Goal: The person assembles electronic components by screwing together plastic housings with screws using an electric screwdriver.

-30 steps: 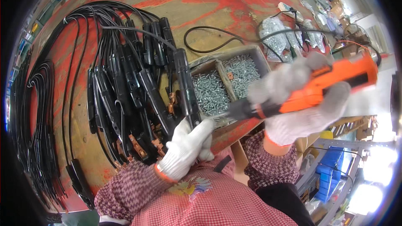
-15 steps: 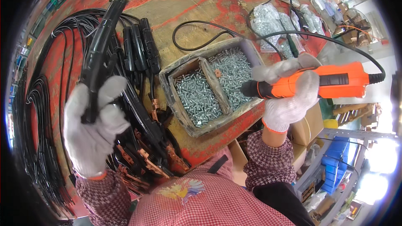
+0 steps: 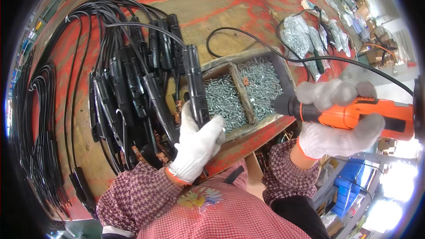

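Across most of the view, a worn red-and-brown workbench (image 3: 221,13). On its left part, a heap of black handles (image 3: 128,62) with black cables (image 3: 102,5) looped at the far end. Just right of the heap, a two-compartment box (image 3: 287,75).

With dark nose over the box's right side, pointing left, an orange power driver (image 3: 345,116). Likely the heaviest piece in hand; rigid, smooth-shelled, probably tugged a little by its cord (image 3: 330,57). Best taken around the body, behind the nose.

Between heap and box, slightly tilted, a single black handle (image 3: 194,82). Probably fairly light, stiff, slick on the glossy casing; attached cable apt to drag. Best taken by the near end, away from the cable.

Right hand (image 3: 330,139): gloved, curled firmly around the driver body; trigger contact not visible. Left hand (image 3: 197,144): gloved, partly closed, grasping the single black handle's near end between thumb and fingers.

In both compartments, loose silvery screws (image 3: 226,97); among those on the right, one small copper piece (image 3: 246,81).
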Tool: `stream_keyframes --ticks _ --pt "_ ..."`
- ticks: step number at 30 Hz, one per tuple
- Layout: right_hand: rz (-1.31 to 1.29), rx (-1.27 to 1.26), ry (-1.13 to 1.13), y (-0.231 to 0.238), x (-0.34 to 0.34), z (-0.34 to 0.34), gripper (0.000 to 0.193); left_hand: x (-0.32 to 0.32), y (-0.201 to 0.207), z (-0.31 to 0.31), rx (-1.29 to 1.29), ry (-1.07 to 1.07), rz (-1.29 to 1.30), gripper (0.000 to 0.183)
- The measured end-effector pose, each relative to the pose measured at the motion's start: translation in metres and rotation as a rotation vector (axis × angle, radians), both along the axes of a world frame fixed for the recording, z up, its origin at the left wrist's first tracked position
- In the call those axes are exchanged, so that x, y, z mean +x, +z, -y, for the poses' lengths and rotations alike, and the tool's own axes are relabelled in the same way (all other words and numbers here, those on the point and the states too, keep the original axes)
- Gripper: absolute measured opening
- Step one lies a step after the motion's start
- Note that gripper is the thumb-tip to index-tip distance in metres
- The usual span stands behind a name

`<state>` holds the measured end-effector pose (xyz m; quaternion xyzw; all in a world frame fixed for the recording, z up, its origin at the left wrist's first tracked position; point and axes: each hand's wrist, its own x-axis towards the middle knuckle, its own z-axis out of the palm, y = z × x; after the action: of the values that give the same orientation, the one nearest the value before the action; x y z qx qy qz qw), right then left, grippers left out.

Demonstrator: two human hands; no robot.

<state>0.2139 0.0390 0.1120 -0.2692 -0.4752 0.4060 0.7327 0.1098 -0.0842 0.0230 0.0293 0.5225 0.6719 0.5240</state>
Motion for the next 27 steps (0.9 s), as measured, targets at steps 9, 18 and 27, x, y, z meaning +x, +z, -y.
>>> stream_keyframes --ticks 9,18,27 --pt "-0.121 0.023 0.51 0.014 -0.016 0.015 0.049 -0.005 -0.005 0.004 0.015 -0.051 0.057 0.068" --pt "-0.103 -0.006 0.501 0.016 -0.031 0.025 0.051 -0.003 -0.015 0.003 0.157 0.033 0.155 0.06" --pt "0.007 0.012 0.593 0.008 -0.019 0.012 0.049 -0.006 -0.014 0.005 0.102 0.007 0.143 0.061"
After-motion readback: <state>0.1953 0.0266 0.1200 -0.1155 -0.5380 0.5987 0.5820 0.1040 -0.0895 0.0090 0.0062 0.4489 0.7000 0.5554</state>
